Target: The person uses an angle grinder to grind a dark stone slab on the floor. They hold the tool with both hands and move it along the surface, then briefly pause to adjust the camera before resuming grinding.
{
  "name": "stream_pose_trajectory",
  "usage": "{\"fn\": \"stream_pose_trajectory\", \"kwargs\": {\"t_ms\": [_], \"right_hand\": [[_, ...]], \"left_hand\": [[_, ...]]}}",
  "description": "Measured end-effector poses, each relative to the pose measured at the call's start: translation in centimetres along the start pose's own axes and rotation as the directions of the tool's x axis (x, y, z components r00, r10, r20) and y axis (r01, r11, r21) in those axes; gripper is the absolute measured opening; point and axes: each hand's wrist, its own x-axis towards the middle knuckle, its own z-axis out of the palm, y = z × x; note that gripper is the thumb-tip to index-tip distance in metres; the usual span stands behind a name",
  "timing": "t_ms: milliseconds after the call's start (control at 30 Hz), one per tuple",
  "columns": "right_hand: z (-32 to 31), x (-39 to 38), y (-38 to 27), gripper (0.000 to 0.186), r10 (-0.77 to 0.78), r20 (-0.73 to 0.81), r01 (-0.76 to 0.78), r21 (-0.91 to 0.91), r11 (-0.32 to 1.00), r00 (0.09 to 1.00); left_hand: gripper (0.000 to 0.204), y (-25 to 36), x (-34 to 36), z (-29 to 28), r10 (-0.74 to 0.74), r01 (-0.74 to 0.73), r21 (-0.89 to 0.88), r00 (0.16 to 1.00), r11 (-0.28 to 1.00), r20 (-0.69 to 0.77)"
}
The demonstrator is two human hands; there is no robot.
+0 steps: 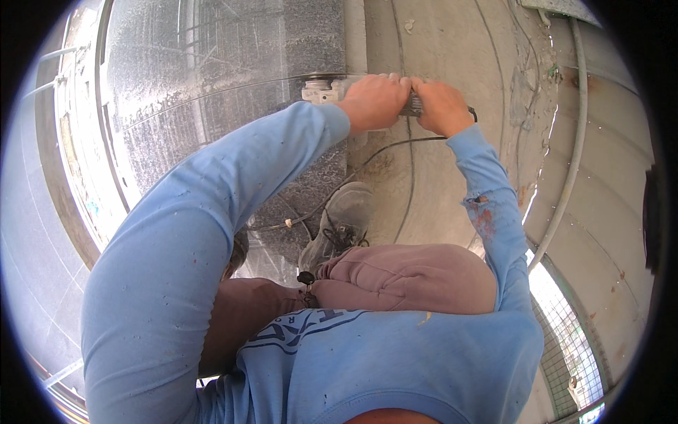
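Both of my hands grip an angle grinder, whose pale grey head (320, 93) points left, with a thin disc edge-on at its far side. My left hand (376, 102) is wrapped over the body just behind the head. Beside it, my right hand (443, 107) closes round the dark rear end, where the cord leaves. Under the head lies a glossy dark stone slab (233, 42), dusty and reflecting light. A thin straight line runs across the slab from the disc toward the left. The disc's contact with the stone cannot be made out.
A black power cord (385, 146) loops from the tool toward my dusty shoe (347, 212). More cables cross the dusty concrete floor (452, 42). At right, a pipe (578, 127) runs along a metal sheet wall (607, 191). Wire mesh (565, 328) stands at lower right.
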Motion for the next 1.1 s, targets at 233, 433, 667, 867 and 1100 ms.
{"fn": "stream_pose_trajectory", "kwargs": {"t_ms": [233, 433, 667, 867, 1100], "right_hand": [[1.1, 0.9, -0.4, 0.033, -0.035, -0.028, 0.036, 0.028, 0.999, 0.999], [1.9, 1.5, -0.6, 0.046, -0.043, -0.028, 0.045, 0.066, 0.997, 0.999], [1.1, 0.8, -0.2, 0.035, -0.044, -0.010, 0.045, 0.037, 0.998, 0.999], [-0.6, -0.7, 0.1, 0.037, 0.002, 0.000, -0.002, -0.003, 1.000, 1.000], [-0.8, -0.9, 0.6, 0.034, 0.007, -0.017, -0.008, -0.024, 1.000, 1.000]], "left_hand": [[0.045, -0.8, -0.5, -0.2, -0.025, 0.024, 0.024, 0.999, 0.999, 0.031], [0.045, -1.5, -1.0, -0.1, -0.040, 0.039, 0.028, 0.998, 0.999, 0.050], [0.043, -0.6, -0.6, -0.6, -0.012, 0.012, 0.009, 0.999, 1.000, 0.050], [0.039, 0.5, 0.0, -0.3, 0.028, -0.028, -0.007, 0.999, 1.000, -0.021], [0.033, 1.0, 0.3, -0.4, 0.041, -0.042, -0.026, 0.998, 0.999, -0.040]]}}
